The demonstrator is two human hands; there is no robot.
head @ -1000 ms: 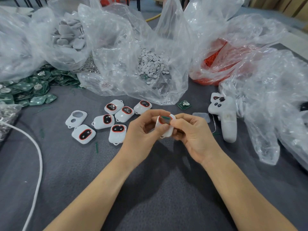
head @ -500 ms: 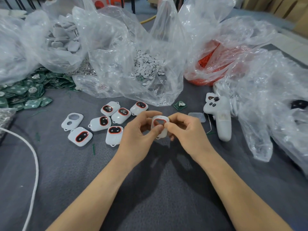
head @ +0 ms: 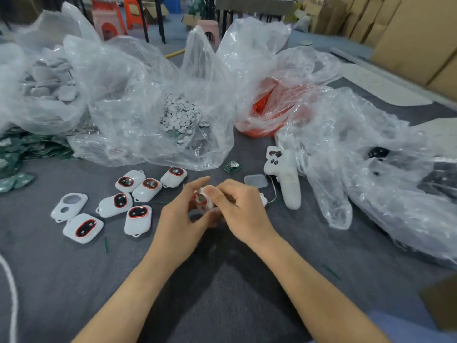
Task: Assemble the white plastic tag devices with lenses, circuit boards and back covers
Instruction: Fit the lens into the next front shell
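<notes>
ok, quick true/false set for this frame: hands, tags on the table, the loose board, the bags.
1. The left hand and right hand both grip one white tag. True.
2. The shell at the far left of the group has its lens fitted. False: both its openings are bare.
3. Six red-ringed tags lie on the table left of the hands. True.
4. The loose circuit board lies inside the disc bag. False: it lies on the grey table, outside the bag.
5. A white controller lies right of the hands. True.
</notes>
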